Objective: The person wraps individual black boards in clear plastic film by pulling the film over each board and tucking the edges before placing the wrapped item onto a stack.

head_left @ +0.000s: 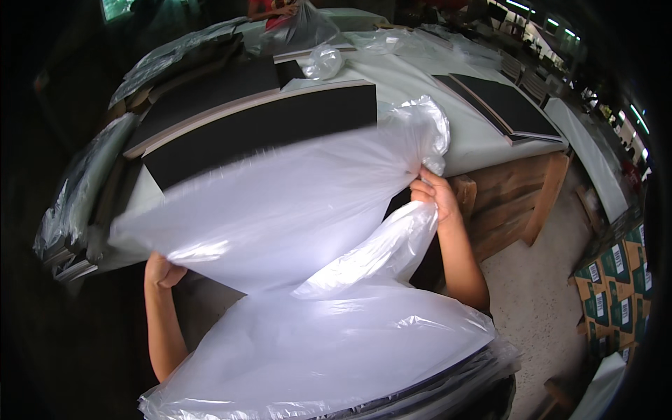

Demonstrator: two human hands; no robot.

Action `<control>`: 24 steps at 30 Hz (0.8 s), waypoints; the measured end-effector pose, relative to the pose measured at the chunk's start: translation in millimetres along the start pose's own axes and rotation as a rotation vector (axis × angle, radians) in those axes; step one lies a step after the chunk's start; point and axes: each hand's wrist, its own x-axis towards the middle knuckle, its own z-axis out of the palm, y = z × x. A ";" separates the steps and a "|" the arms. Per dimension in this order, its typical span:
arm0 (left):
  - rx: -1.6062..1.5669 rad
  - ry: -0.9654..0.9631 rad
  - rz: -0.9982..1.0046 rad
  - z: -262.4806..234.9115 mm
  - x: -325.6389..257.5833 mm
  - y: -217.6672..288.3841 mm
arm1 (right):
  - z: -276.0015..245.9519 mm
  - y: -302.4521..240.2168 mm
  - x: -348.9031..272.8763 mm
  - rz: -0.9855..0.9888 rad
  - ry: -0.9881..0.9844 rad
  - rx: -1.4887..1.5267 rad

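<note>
Your right hand (435, 194) pinches the clear plastic bag (280, 203) at its bunched far-right end, left hand (162, 271) grips its near-left edge, so it stretches taut.

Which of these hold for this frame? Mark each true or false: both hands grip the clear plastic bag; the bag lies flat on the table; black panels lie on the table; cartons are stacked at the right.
1. Both hands grip the clear plastic bag. True: right hand pinches a gathered end, left hand holds the lower edge.
2. The bag lies flat on the table. False: it is held up, stretched between the hands.
3. Black panels lie on the table. True.
4. Cartons are stacked at the right. True.
</note>
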 end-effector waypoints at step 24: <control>0.741 -0.180 -0.308 -51.2 21.8 -60.0 | -22.4 -83.3 -36.5 -1.685 1.139 -1.628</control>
